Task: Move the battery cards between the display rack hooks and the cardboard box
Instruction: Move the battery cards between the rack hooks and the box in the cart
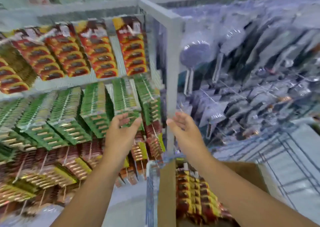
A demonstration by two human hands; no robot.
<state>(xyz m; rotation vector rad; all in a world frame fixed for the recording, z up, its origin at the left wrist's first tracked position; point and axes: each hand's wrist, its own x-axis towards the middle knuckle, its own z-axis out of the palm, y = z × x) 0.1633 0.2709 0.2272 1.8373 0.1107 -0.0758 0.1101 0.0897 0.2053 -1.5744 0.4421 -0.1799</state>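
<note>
The display rack (173, 57) carries rows of battery cards on hooks: red and yellow ones (98, 52) on top, green ones (93, 109) in the middle, copper-red ones (72, 164) below. My left hand (121, 133) grips the lower end of a green stack (127, 104) near the rack's right end, fingers and thumb curled round it. My right hand (183, 128) hovers beside the rack's grey corner post with relaxed fingers and holds nothing. The cardboard box (167, 192) at bottom centre holds several red and yellow battery cards (194, 190). The frame is motion-blurred.
A wire basket rim (150, 183) surrounds the box. Right of the corner post hang bagged items in clear plastic (251, 71). A wire grid panel (294, 157) lies at the lower right. Pale floor (124, 207) shows between my forearms.
</note>
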